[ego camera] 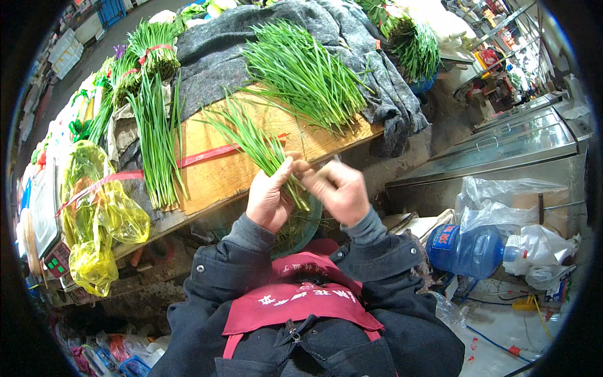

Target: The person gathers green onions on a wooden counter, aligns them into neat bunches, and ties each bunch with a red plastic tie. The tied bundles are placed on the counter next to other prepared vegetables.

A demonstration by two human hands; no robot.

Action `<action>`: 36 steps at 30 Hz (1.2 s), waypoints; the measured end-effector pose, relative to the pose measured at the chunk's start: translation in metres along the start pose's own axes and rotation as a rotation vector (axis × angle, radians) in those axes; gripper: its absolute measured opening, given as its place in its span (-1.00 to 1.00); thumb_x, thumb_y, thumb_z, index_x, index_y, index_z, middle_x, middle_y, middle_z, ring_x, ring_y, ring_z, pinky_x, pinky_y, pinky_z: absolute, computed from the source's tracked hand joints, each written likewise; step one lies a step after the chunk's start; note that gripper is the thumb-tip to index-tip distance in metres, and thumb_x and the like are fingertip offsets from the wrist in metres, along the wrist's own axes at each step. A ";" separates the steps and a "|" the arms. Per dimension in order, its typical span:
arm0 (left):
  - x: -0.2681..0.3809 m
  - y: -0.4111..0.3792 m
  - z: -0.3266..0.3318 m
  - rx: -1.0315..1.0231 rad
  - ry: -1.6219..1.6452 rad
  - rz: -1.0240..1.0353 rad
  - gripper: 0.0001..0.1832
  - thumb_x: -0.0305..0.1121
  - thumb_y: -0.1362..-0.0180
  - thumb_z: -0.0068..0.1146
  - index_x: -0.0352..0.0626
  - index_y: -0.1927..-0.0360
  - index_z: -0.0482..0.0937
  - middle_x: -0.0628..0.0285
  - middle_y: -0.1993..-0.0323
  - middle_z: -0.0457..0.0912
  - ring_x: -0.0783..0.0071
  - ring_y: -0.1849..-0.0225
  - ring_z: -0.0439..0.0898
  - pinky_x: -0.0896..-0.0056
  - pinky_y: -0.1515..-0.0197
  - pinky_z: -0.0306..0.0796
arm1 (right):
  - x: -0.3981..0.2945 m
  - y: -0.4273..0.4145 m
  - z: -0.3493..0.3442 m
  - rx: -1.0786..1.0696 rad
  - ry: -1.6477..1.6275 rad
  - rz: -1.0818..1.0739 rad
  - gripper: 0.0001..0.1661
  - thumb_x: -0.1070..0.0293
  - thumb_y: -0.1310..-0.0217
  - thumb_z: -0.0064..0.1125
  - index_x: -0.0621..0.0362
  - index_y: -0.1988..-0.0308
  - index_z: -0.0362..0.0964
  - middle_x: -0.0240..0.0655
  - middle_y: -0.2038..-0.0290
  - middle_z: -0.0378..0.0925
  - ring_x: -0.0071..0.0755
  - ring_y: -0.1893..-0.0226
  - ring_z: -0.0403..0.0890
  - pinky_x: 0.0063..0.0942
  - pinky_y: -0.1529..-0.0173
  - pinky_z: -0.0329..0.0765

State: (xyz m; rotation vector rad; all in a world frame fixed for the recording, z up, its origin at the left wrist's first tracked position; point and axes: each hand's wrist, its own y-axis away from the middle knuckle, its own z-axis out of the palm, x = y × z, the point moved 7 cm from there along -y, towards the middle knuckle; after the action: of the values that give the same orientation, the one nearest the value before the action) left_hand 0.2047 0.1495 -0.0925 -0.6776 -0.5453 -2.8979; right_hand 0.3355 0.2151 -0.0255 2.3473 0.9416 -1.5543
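Observation:
My left hand (271, 198) grips a small bunch of garlic chives (252, 139), its leaf tips pointing away from me and its stem ends towards me. Close beside the stems is my right hand (343, 191), fingers curled and slightly blurred; whether it pinches a stem is unclear. Both hands are at the near edge of a wooden board (207, 179). A large loose pile of chives (306, 77) lies farther off on the board and a dark grey cloth (212, 61). Another sorted chive bundle (158, 146) rests to the left, across a red ribbon (212, 155).
Below my hands is a basin (313, 226) with plant scraps. Tied chive bundles (153, 49) stand at the back left. A yellow plastic bag (94, 212) hangs over the left edge. To the right are a blue water jug (464, 249) and a glass-topped cabinet (509, 141).

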 end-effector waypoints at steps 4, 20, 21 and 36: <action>0.011 0.001 0.006 -0.101 0.087 0.060 -0.81 -0.33 -0.48 0.13 -0.22 -0.02 0.51 0.31 0.39 0.50 0.50 0.43 0.44 0.46 0.36 0.36 | 0.023 -0.047 -0.049 0.486 0.289 -0.121 -0.72 0.25 -0.32 0.38 0.27 0.28 0.59 -0.17 0.40 0.62 -0.21 0.42 0.65 -0.30 0.27 0.56; 0.001 0.017 -0.016 -0.061 0.053 -0.019 -0.83 -0.29 -0.54 0.01 -0.18 0.04 0.51 0.32 0.41 0.47 0.55 0.45 0.38 0.53 0.43 0.27 | 0.083 -0.026 -0.041 0.238 -0.380 0.356 -0.80 0.38 -0.38 0.35 0.30 0.18 0.55 -0.45 0.45 0.58 -0.69 0.55 0.48 -0.63 0.45 0.42; -0.002 0.017 -0.016 -0.041 0.031 -0.030 -0.83 -0.29 -0.54 0.02 -0.17 0.04 0.51 0.31 0.40 0.48 0.55 0.44 0.40 0.53 0.42 0.28 | 0.082 -0.019 -0.042 0.283 -0.443 0.362 -0.80 0.38 -0.38 0.35 0.30 0.17 0.55 -0.45 0.45 0.58 -0.69 0.55 0.48 -0.64 0.45 0.42; -0.022 -0.011 -0.005 0.039 0.022 -0.095 -0.70 -0.22 -0.45 0.19 -0.22 -0.08 0.57 0.09 0.02 0.73 0.26 -0.02 0.71 0.24 -0.07 0.63 | -0.002 0.027 0.024 0.041 0.103 -0.037 -0.78 0.35 -0.24 0.44 0.23 0.21 0.59 -0.14 0.31 0.60 -0.19 0.40 0.70 -0.34 0.28 0.61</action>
State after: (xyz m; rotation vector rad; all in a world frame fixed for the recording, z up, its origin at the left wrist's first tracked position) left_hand 0.2202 0.1586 -0.1106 -0.6298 -0.6461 -2.9701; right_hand 0.3324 0.1817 -0.0397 2.4729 0.9896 -1.4922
